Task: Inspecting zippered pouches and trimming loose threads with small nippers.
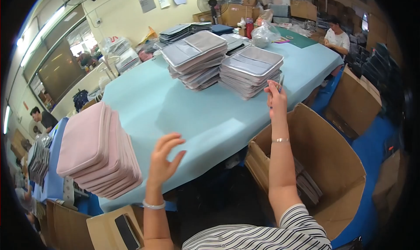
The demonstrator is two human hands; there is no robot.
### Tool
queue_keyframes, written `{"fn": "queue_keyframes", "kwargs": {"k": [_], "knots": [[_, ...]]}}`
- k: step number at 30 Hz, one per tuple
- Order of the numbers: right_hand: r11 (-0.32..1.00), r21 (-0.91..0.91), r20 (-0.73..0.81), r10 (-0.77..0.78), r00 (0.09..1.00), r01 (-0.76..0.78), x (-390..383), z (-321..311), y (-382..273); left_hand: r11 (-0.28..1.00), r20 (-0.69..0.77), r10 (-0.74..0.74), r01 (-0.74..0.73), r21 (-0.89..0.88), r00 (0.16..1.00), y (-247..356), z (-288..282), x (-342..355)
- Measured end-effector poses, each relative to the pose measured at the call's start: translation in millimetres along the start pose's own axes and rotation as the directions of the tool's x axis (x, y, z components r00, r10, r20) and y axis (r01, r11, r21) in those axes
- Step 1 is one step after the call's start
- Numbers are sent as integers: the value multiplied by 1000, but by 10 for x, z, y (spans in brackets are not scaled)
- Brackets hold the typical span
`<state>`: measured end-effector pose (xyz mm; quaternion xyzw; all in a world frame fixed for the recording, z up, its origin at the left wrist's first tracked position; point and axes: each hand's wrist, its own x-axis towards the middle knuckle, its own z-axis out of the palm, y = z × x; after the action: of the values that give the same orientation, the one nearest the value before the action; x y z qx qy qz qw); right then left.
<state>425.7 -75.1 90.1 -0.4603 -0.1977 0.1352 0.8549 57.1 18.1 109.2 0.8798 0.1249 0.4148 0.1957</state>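
My left hand (164,159) is raised over the near edge of the table, fingers spread and nothing in them. Beside it on the left stands a tall stack of pink zip cases (85,140). My right hand (276,99) is held up near the table's right edge, its fingers closed round a small slim tool (281,80). Its thin pale end sticks out above the fingers; the rest is hidden, so its exact kind cannot be told. Just beyond that hand is a stack of grey flat cases with pale rims (251,68). A taller similar stack (194,53) stands left of it.
A light blue cloth covers the table (197,119). An open cardboard box (337,180) with flat pieces inside stands by my right arm. At the far end lie a clear plastic bag (264,35) and a green mat (295,38). A person (337,38) sits beyond the far right corner.
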Motion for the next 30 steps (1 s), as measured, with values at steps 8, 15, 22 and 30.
{"fn": "queue_keyframes", "kwargs": {"k": [8,15,22,30], "knots": [[836,-544,-157,-13,987,-76,884,54,235,952,205,-245,275,-136,948,-608,688,-344],[986,-166,-36,-32,999,26,873,67,262,914,197,-300,340,-220,933,-608,665,-318],[992,119,-19,-48,999,49,-236,89,42,895,198,-336,377,-237,921,-607,691,-339],[994,16,103,104,989,-106,-1745,242,232,998,-205,9,5,69,979,-280,710,-450]]}}
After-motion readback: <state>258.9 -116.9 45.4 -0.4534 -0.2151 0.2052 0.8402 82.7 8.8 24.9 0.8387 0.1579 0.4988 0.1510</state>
